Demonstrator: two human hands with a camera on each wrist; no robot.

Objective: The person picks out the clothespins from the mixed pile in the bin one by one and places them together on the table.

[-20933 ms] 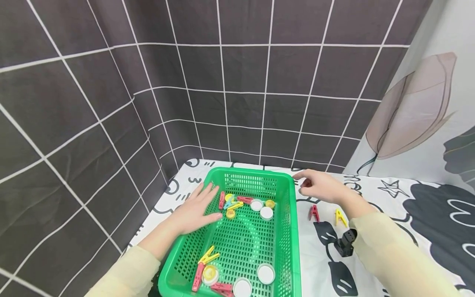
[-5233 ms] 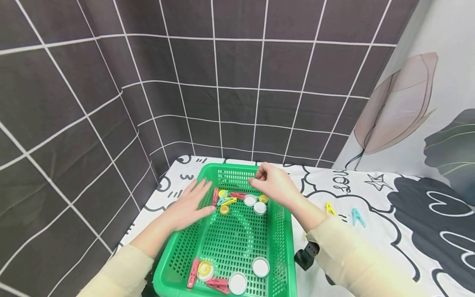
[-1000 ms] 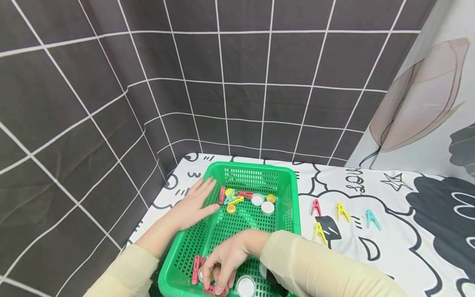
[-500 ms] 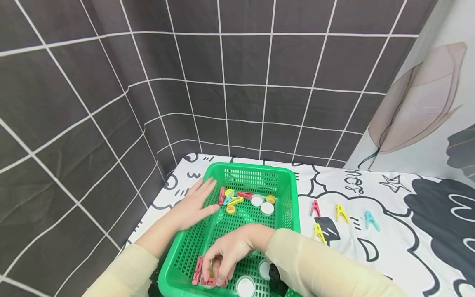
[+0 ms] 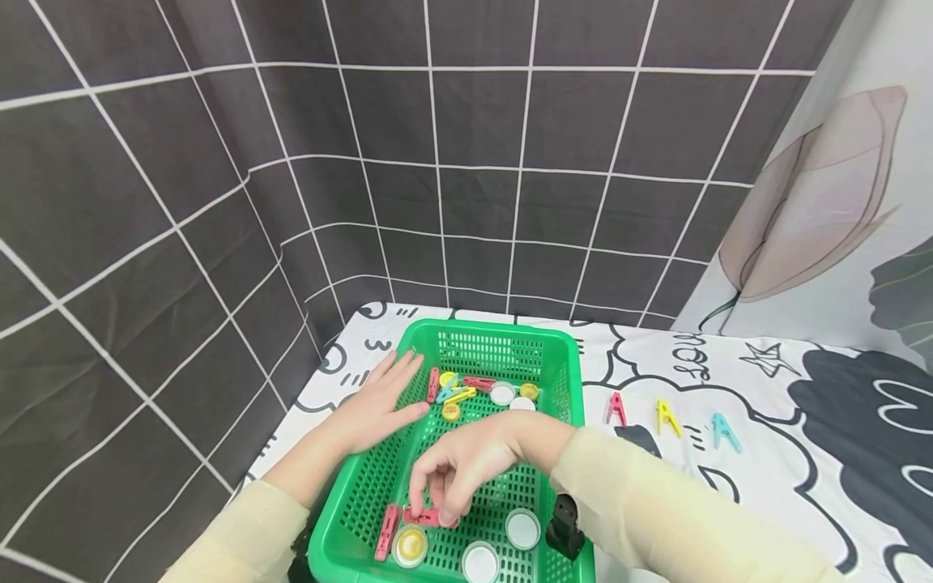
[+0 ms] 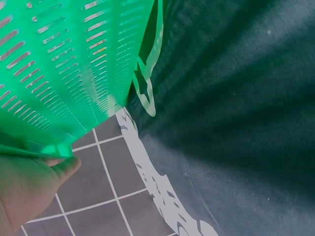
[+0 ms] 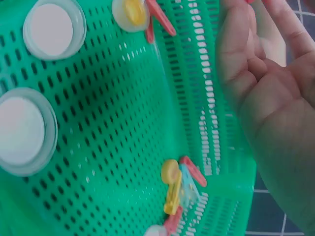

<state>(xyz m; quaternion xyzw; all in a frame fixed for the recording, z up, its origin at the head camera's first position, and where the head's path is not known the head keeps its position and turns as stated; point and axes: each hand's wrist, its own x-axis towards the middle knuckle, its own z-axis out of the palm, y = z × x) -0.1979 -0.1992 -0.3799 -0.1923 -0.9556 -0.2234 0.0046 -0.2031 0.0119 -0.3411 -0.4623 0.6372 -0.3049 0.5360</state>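
Observation:
My left hand (image 5: pixel 375 413) rests with straight fingers on the left side of a green perforated basket (image 5: pixel 481 324); in the left wrist view this hand (image 6: pixel 29 189) is at the basket's edge. Over the near part of the basket, my right hand (image 5: pixel 477 453) pinches a pink clothespin (image 5: pixel 421 517) between thumb and fingers. Just below lie another pink clothespin (image 5: pixel 387 532) and a white round lid with a yellow cap (image 5: pixel 411 545) on it. Two white round lids, one nearer (image 5: pixel 480 562) and one farther right (image 5: pixel 522 529), sit beside them. The right wrist view shows the palm (image 7: pixel 275 88), its fingertips cut off.
At the basket's far end lie pink, blue and yellow clothespins (image 5: pixel 461 395), yellow caps (image 5: pixel 451 412) and white lids (image 5: pixel 503 393). On the patterned cloth to the right stand pink (image 5: pixel 615 408), yellow (image 5: pixel 667 418) and blue (image 5: pixel 725 432) clothespins. Dark gridded curtain (image 5: pixel 481 202) hangs behind.
My right hand has lifted a pink clothespin from the near-left corner, uncovering the yellow cap. Since the oldest frame, a yellow clothespin has left that corner and more stand on the cloth. The left hand stays.

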